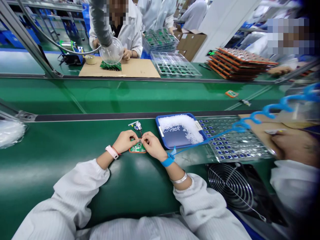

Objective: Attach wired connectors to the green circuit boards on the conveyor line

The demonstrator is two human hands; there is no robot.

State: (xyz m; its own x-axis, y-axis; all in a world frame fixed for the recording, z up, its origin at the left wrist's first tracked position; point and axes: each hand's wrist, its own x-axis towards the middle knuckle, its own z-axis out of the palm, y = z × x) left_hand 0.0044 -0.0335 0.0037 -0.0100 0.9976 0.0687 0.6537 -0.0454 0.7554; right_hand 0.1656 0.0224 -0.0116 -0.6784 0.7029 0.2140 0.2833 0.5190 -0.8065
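A small green circuit board with an orange edge lies on the green work surface in front of me. My left hand is closed at its upper left edge, fingertips pinched on the board. My right hand is pinched at the upper right of the same board; whatever sits between those fingertips is too small to make out. Just beyond the fingers is a white connector piece with thin dark wires running toward the board. A blue wrist strap with a coiled cord circles my right wrist.
Right of my hands stands a blue tray of small white pieces. Beside it lies a clear blister tray with blue parts, crossed by the blue cord. A fan sits nearer me. A co-worker's hand is at far right.
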